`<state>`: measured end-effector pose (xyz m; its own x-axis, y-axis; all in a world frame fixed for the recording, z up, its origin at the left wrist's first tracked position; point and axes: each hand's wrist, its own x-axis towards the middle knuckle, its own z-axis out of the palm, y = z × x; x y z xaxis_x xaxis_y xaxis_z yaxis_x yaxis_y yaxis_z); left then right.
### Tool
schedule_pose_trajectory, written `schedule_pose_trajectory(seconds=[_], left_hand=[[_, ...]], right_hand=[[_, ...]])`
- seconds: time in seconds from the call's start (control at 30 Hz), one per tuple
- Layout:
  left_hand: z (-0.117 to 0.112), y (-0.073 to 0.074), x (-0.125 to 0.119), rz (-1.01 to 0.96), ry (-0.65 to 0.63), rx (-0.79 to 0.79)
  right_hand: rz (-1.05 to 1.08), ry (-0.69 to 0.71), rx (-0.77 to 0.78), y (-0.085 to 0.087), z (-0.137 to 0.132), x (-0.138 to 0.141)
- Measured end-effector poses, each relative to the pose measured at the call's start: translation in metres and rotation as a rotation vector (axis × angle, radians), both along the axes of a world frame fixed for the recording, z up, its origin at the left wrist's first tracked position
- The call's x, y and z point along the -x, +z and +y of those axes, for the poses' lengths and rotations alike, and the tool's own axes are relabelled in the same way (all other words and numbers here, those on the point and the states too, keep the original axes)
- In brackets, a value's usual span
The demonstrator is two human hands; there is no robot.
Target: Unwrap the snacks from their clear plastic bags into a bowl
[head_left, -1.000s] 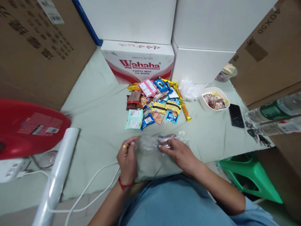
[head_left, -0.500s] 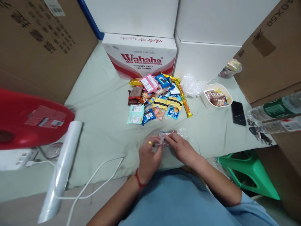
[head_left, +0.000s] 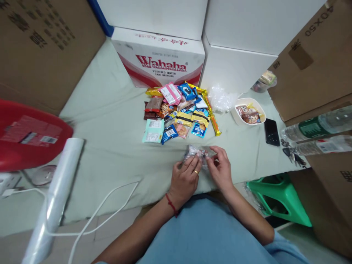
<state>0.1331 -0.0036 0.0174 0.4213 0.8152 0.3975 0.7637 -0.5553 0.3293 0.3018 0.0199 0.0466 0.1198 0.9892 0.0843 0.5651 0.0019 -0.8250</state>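
Observation:
Both my hands meet over a small clear plastic bag with snack packets inside (head_left: 198, 153), low on the pale green cloth (head_left: 110, 121). My left hand (head_left: 185, 179), with a gold ring and a red wrist cord, presses its fingers on the bag's left side. My right hand (head_left: 221, 169) pinches the bag's right end. A heap of wrapped snacks (head_left: 178, 112) lies just beyond the bag, in front of a Wahaha carton (head_left: 159, 58).
A white bowl of snacks (head_left: 248, 112), a black phone (head_left: 271, 131), keys (head_left: 291, 156) and water bottles (head_left: 316, 128) sit to the right. Crumpled clear plastic (head_left: 220, 98) lies beside the bowl. A plastic film roll (head_left: 52, 201), white cable (head_left: 104, 205), red object (head_left: 30, 134), green stool (head_left: 277, 196) and cardboard boxes (head_left: 308, 55) surround the cloth.
My left hand slid right from the bag's stretched left end and closed in on the packets; the bag is now bunched small between both hands.

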Motion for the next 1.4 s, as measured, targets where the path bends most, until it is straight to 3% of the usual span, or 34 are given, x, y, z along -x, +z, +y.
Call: schedule_pose_trajectory(seconds=[0.13,0.23,0.3,0.4,0.53,0.63,0.77,0.9,0.97,1.13,1.3,1.4], left_hand=[[0.002,-0.005,0.003,0.010,-0.012,-0.020],[0.001,-0.009,0.004,0.008,-0.017,-0.013],[0.000,-0.010,0.005,0.014,-0.015,0.000],[-0.001,-0.009,0.006,0.035,-0.012,0.023],[-0.002,-0.008,0.005,0.059,-0.030,0.046],[-0.004,-0.005,0.001,0.084,-0.037,0.032],[-0.010,0.013,0.001,0.139,-0.018,0.050],[-0.017,0.041,0.025,0.033,-0.015,0.127],[-0.018,0.048,0.043,-0.040,0.015,0.126],[-0.011,0.035,0.076,-0.166,0.162,0.163],[-0.010,0.026,0.079,-0.332,0.160,0.200],[-0.010,0.029,0.070,-0.547,0.185,0.362]], right_hand=[[-0.290,-0.036,-0.021,-0.010,0.002,-0.022],[-0.474,0.080,0.026,-0.012,-0.002,-0.039],[-0.444,0.161,0.054,-0.004,-0.006,-0.046],[-0.354,0.169,0.145,0.020,-0.007,-0.047],[-0.308,0.148,0.169,0.044,0.015,-0.020],[-0.448,0.214,0.128,0.041,0.041,0.017],[-0.698,0.350,0.246,0.032,0.065,0.051],[-0.759,0.399,0.269,0.033,0.060,0.059],[-0.785,0.415,0.219,0.032,0.050,0.063],[-0.871,0.433,0.052,0.024,0.030,0.079],[-0.766,0.409,0.120,0.034,0.033,0.058],[-0.463,0.382,0.087,0.050,0.029,0.028]])
